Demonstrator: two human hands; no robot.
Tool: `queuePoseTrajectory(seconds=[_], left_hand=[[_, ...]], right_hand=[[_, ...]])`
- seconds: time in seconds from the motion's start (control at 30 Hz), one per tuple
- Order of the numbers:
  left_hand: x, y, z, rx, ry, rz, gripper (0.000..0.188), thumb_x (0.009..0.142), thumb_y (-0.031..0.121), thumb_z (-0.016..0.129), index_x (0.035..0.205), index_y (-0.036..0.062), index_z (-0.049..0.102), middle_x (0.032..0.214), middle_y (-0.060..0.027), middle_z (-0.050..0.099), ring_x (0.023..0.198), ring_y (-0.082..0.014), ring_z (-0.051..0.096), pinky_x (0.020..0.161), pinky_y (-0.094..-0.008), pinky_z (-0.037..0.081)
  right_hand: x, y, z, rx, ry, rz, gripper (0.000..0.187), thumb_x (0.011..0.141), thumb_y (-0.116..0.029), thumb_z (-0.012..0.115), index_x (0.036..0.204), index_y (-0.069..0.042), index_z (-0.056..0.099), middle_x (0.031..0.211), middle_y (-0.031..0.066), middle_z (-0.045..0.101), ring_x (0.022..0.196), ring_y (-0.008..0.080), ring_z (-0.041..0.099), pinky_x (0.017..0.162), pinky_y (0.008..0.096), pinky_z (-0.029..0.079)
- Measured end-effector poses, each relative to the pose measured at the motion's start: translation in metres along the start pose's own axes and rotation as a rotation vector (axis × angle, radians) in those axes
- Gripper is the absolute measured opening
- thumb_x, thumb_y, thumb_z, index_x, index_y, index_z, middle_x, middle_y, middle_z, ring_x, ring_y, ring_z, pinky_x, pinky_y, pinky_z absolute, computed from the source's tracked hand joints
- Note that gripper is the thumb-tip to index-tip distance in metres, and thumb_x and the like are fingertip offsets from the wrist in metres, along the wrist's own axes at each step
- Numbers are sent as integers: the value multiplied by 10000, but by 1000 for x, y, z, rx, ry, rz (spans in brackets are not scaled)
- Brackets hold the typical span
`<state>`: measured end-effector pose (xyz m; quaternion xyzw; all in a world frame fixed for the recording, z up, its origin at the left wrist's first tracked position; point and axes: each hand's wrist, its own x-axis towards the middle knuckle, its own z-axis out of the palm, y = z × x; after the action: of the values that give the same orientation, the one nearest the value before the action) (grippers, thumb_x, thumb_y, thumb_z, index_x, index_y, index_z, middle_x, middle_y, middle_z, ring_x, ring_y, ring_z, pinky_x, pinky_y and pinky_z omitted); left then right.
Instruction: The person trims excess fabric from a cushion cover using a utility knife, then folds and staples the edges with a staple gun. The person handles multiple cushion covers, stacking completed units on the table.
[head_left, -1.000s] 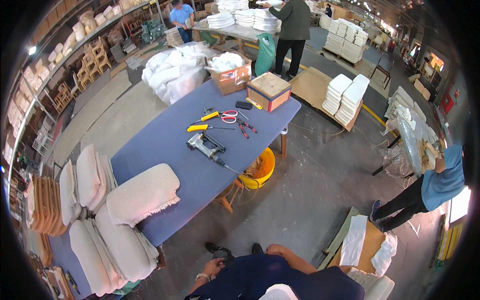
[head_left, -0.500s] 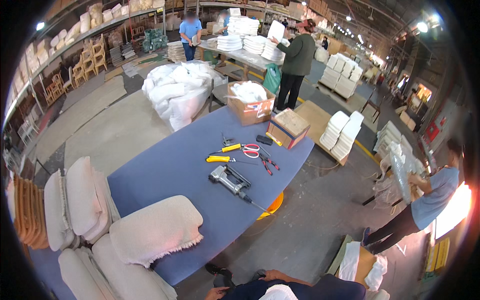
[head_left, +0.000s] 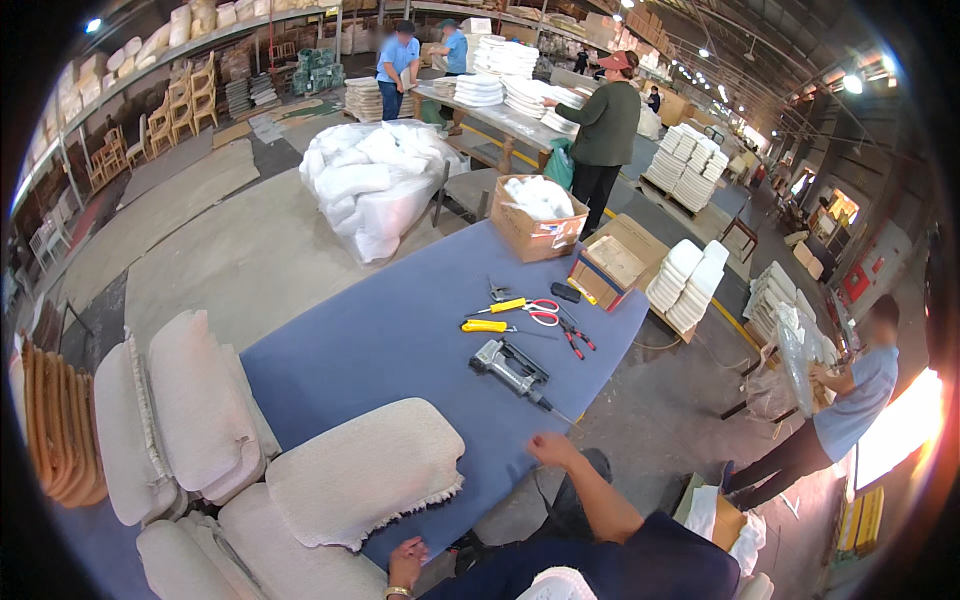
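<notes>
My left hand [head_left: 406,562] is at the table's near edge, fingers loosely apart and holding nothing. Just beyond it lies a cream fabric-covered seat pad [head_left: 370,470] with a frayed edge, on top of a similar pad. My right hand [head_left: 548,449] is over the table edge, fingers curled in and nothing visible in them. Closest to it is a silver pneumatic staple gun [head_left: 512,370], lying on the blue-grey table [head_left: 340,340] with its hose trailing off the edge. Farther off are red-handled scissors [head_left: 543,312], red-and-black pliers [head_left: 577,338] and two yellow-handled tools [head_left: 487,326].
Stacked cream pads [head_left: 200,400] and brown curved pieces [head_left: 60,430] crowd the left. Two cardboard boxes, one with white stuffing [head_left: 538,230], stand at the table's far end. A large bag of white filling [head_left: 375,190] sits behind. Co-workers handle pads farther back and wrapped items at right.
Both hands have risen from low by my lap to the table edge, the right one farther forward. The view has shifted, so the table's contents appear more to the right. The staple gun stays lying there.
</notes>
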<state>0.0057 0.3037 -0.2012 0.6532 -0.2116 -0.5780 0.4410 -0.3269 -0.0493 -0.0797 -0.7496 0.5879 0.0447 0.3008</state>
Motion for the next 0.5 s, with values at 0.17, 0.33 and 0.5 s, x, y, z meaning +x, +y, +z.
queuePoseTrajectory(seconds=[0.17,0.33,0.5], left_hand=[[16,34,-10,-297,110,-295,426,1042,352,566,1270,-3,617,1038,-183,757,893,-303,750,738,-390,604],[25,45,-19,-448,70,-320,583,1050,492,458,1269,-32,591,1175,-238,702,985,-403,714,853,-483,574],[34,-18,-38,-813,-53,-294,579,1061,438,419,1339,-53,547,1229,-283,679,1083,-433,704,908,-532,592]], right_hand=[[82,-113,13,137,140,-202,564,943,-486,612,1282,-35,617,1265,213,649,1199,398,610,1015,486,484],[109,-188,54,251,127,-149,543,970,-433,596,1311,-11,583,1348,265,580,1256,445,552,1047,497,457],[130,-222,83,309,168,-211,474,1026,-342,528,1221,89,564,1235,311,566,1175,494,529,1040,504,426]])
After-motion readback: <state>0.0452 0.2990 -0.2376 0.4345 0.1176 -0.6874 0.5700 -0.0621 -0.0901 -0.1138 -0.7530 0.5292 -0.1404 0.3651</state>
